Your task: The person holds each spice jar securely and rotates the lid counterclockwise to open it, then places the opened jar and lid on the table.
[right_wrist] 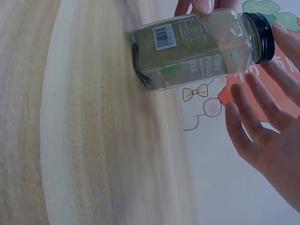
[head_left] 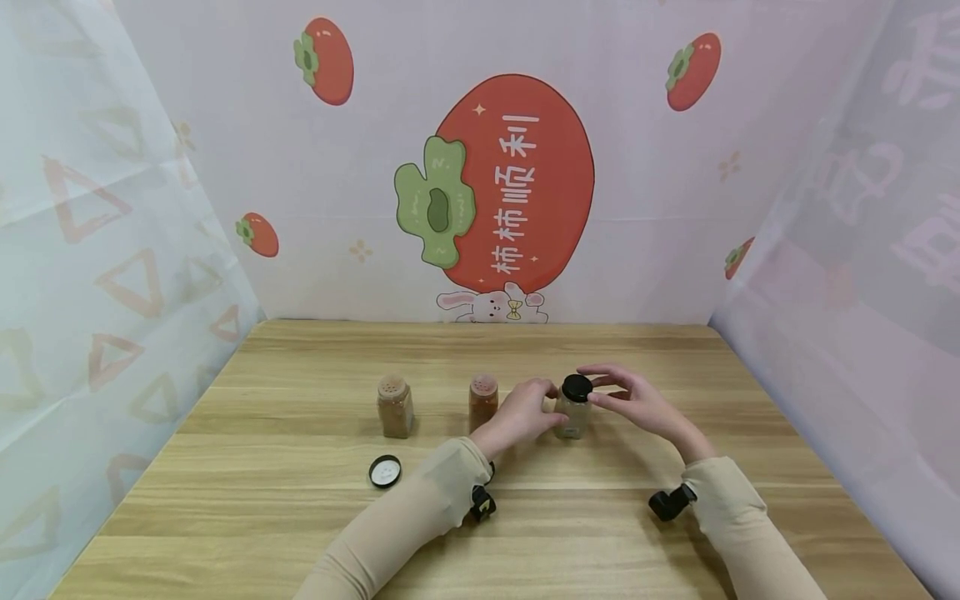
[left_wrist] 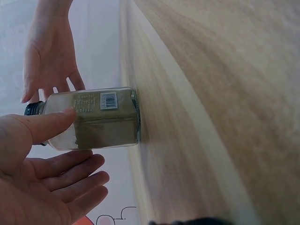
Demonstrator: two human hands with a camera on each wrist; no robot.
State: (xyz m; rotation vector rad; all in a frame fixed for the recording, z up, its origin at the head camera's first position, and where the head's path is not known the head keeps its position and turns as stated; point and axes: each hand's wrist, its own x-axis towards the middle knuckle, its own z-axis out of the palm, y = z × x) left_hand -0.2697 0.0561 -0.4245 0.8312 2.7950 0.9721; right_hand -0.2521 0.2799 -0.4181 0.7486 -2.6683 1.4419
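A glass spice jar (head_left: 573,417) with a black screw lid (head_left: 577,387) stands upright on the table, partly filled with brownish-green powder. My left hand (head_left: 525,412) is at the jar's left side. In the left wrist view its thumb lies across the jar (left_wrist: 108,117), while the other fingers extend loosely beside the glass. Around the lid, my right hand (head_left: 637,404) has its fingers spread; the right wrist view shows its fingertips close to the black lid (right_wrist: 262,37), and contact is hard to tell.
Two uncapped spice jars with perforated tops stand to the left: one with tan powder (head_left: 395,408), one with reddish powder (head_left: 483,400), partly behind my left wrist. A loose black lid (head_left: 386,472) lies inside-up on the wooden table (head_left: 247,500). Printed cloth (head_left: 637,250) encloses the back and sides.
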